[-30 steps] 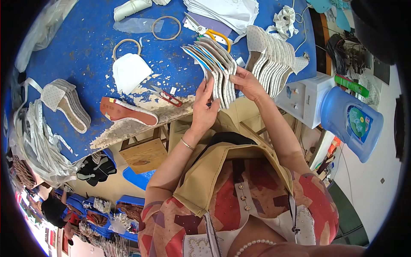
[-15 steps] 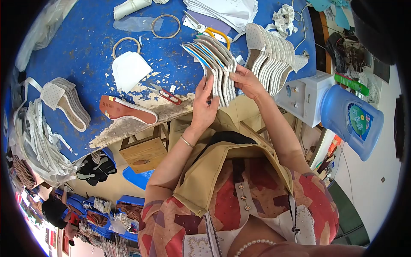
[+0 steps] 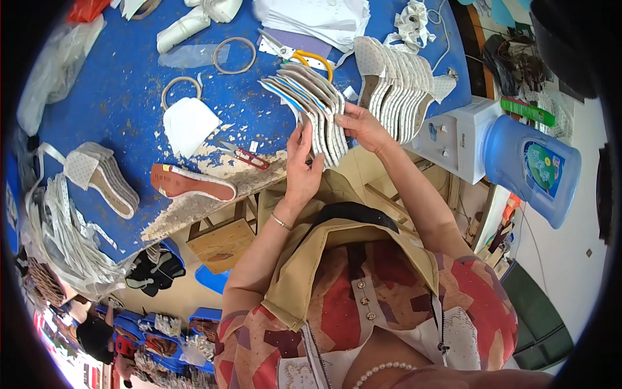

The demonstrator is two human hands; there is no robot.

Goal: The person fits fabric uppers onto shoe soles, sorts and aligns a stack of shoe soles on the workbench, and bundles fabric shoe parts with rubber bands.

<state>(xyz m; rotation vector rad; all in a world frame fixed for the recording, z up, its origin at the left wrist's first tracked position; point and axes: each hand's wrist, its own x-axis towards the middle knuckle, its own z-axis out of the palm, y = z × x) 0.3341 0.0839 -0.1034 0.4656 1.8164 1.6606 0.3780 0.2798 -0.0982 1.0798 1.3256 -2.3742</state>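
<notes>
The blue counter (image 3: 129, 97) is worn bare along its near edge. Over that edge, both hands have their grip clamped on an insole stack (image 3: 328, 129): left hand (image 3: 303, 170) at its left, right hand (image 3: 364, 129) at its right. Its long axis slants down and rightward. Insole stack 2 (image 3: 403, 91) lies right of the right hand. Since the earlier frame, the view has swung, revealing red plastic (image 3: 87, 9) top left; the hold looks unchanged.
</notes>
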